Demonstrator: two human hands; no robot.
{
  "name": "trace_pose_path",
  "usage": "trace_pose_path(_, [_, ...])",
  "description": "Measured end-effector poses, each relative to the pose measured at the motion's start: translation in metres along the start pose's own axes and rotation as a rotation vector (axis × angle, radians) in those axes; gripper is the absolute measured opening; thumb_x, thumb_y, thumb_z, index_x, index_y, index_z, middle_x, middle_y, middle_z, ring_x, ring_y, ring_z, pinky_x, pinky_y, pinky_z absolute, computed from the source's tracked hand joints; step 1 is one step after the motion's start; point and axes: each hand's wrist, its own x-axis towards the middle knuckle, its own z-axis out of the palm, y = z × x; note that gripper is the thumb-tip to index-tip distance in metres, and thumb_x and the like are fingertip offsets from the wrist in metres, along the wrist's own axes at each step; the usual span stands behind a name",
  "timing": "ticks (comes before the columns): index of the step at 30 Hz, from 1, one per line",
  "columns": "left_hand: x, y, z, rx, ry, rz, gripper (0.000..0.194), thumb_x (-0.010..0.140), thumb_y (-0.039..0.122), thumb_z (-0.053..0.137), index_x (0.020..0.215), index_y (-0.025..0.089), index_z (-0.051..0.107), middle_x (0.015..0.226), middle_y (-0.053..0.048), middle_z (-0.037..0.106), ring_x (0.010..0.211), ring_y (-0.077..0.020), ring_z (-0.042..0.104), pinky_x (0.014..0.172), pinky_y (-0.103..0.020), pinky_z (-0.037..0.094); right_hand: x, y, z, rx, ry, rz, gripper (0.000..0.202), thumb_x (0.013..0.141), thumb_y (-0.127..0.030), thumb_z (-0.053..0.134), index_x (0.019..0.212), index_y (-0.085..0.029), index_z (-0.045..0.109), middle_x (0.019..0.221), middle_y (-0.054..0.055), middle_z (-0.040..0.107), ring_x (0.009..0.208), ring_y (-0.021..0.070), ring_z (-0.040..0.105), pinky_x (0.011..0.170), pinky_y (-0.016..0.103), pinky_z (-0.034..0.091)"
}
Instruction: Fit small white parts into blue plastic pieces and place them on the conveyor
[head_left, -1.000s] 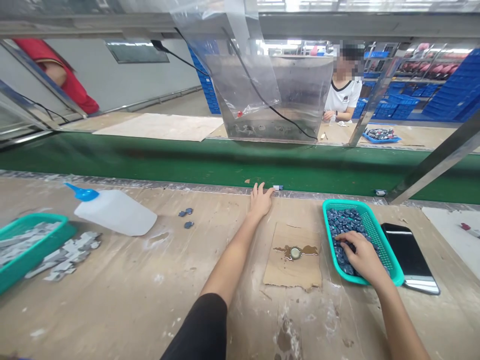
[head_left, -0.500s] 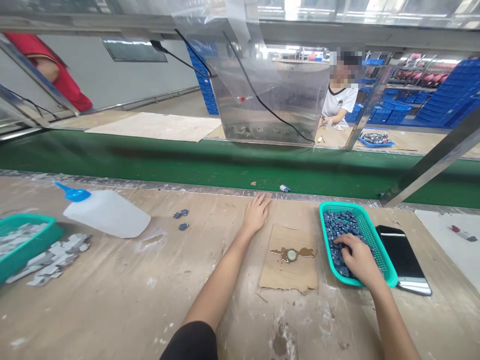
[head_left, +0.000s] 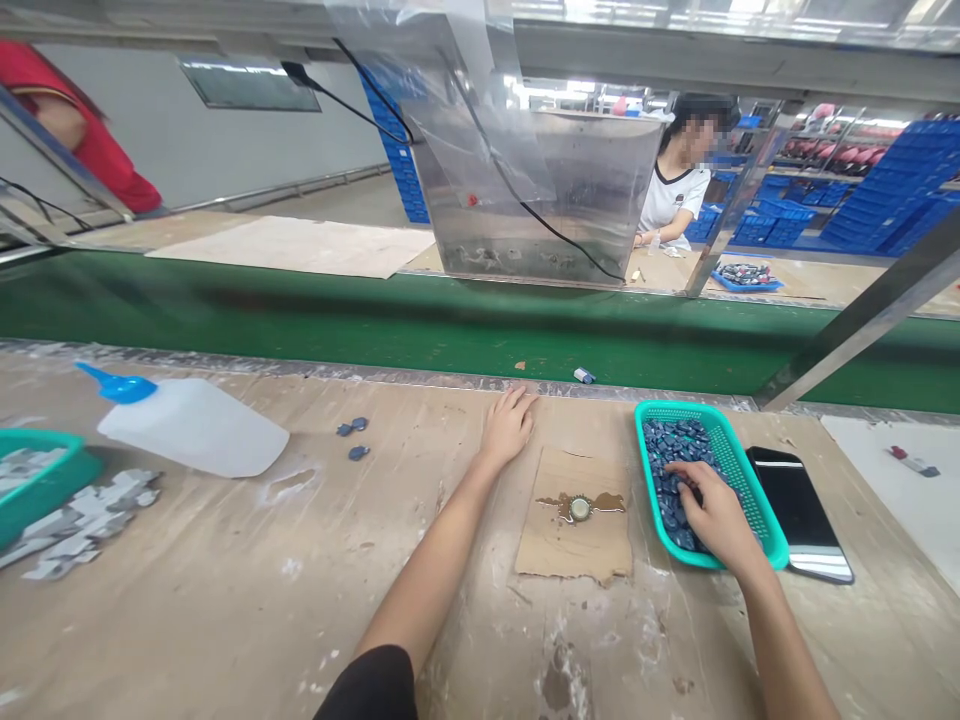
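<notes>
My left hand [head_left: 508,428] lies flat on the cardboard-covered bench near its far edge, fingers stretched out and nothing in them. Inside a green plastic basket [head_left: 756,490], my right hand [head_left: 712,510] reaches down to small dark blue pieces [head_left: 679,440], its thumb and fingers bent close together. Whatever is between those fingertips is hidden. Between my hands is a torn cardboard square [head_left: 574,555]. On it a round metal cap-like piece [head_left: 580,509] with a toothed edge sits in a brown, wet-looking smear.
At the left are a white squeeze bottle [head_left: 199,425] with a blue nozzle, another green basket [head_left: 71,480] and loose grey pieces [head_left: 97,515]. Several dark blue pieces [head_left: 358,453] lie nearby. A phone [head_left: 802,510] touches the right basket's side. Beyond the green belt [head_left: 337,325] sits a person [head_left: 671,195].
The view has shifted slightly, moving the bottle and left basket leftward in the picture. My right hand's fingers have shifted a little among the blue pieces; my left hand stays in place.
</notes>
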Motion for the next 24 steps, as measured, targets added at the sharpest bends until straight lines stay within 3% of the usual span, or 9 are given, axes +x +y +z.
trace_pose_path(4, [0.0007, -0.0003, -0.0005, -0.102, 0.061, -0.032, 0.053, 0.077, 0.016, 0.041, 0.129, 0.014, 0.035, 0.121, -0.01, 0.05, 0.116, -0.0248, 0.042, 0.099, -0.042, 0.034, -0.0007, 0.0007, -0.0006, 0.005, 0.049, 0.037, 0.035, 0.085, -0.03, 0.03, 0.099, -0.015, 0.059, 0.092, 0.009, 0.054, 0.087, 0.0233, 0.054, 0.077, 0.037, 0.043])
trace_pose_path(8, [-0.0002, -0.0002, -0.0001, -0.11, 0.091, -0.059, 0.051, 0.076, 0.019, 0.044, 0.126, 0.012, 0.038, 0.111, -0.011, 0.053, 0.106, -0.0237, 0.048, 0.094, -0.04, 0.039, -0.0013, 0.003, -0.0007, 0.015, 0.05, 0.028, 0.034, 0.084, -0.031, 0.033, 0.095, -0.016, 0.061, 0.091, 0.009, 0.056, 0.086, 0.0234, 0.055, 0.076, 0.036, 0.044])
trace_pose_path(10, [-0.0016, 0.0014, 0.0006, -0.081, 0.126, -0.093, 0.052, 0.077, 0.02, 0.044, 0.127, 0.011, 0.037, 0.121, -0.015, 0.046, 0.115, -0.0271, 0.041, 0.098, -0.043, 0.035, -0.0014, 0.0033, -0.0007, 0.014, 0.035, 0.015, 0.033, 0.083, -0.03, 0.034, 0.092, -0.017, 0.062, 0.091, 0.008, 0.057, 0.086, 0.0235, 0.055, 0.076, 0.036, 0.044])
trace_pose_path(12, [-0.0033, 0.004, 0.0013, -0.01, 0.162, -0.126, 0.052, 0.078, 0.021, 0.044, 0.129, 0.011, 0.037, 0.134, -0.017, 0.031, 0.128, -0.033, 0.023, 0.103, -0.049, 0.026, -0.0014, 0.0031, -0.0009, 0.012, 0.016, 0.009, 0.032, 0.083, -0.03, 0.034, 0.09, -0.017, 0.062, 0.091, 0.008, 0.057, 0.085, 0.0233, 0.056, 0.075, 0.036, 0.044])
trace_pose_path(15, [-0.0053, 0.0078, 0.0016, 0.091, 0.142, -0.133, 0.042, 0.082, 0.022, 0.04, 0.122, 0.017, 0.046, 0.143, -0.012, 0.019, 0.133, -0.0361, 0.005, 0.104, -0.052, 0.021, -0.0011, 0.0022, -0.0014, 0.012, -0.014, 0.007, 0.033, 0.082, -0.03, 0.034, 0.09, -0.017, 0.063, 0.09, 0.008, 0.056, 0.084, 0.0232, 0.056, 0.074, 0.035, 0.045])
trace_pose_path(19, [-0.0056, 0.0088, 0.0014, 0.109, 0.093, -0.177, 0.032, 0.083, 0.024, 0.04, 0.11, 0.014, 0.053, 0.138, -0.015, 0.029, 0.132, -0.0339, 0.014, 0.104, -0.047, 0.026, -0.0007, 0.0014, -0.0021, 0.014, -0.034, 0.006, 0.033, 0.082, -0.03, 0.034, 0.091, -0.018, 0.063, 0.09, 0.008, 0.056, 0.084, 0.0234, 0.056, 0.076, 0.036, 0.045])
trace_pose_path(24, [-0.0047, 0.0068, 0.0019, 0.143, 0.064, -0.166, 0.04, 0.084, 0.026, 0.037, 0.122, 0.015, 0.046, 0.14, -0.016, 0.027, 0.132, -0.0337, 0.015, 0.103, -0.048, 0.027, -0.0009, 0.001, -0.0026, 0.015, -0.048, 0.016, 0.032, 0.081, -0.03, 0.035, 0.09, -0.018, 0.063, 0.09, 0.008, 0.057, 0.085, 0.024, 0.055, 0.077, 0.037, 0.045])
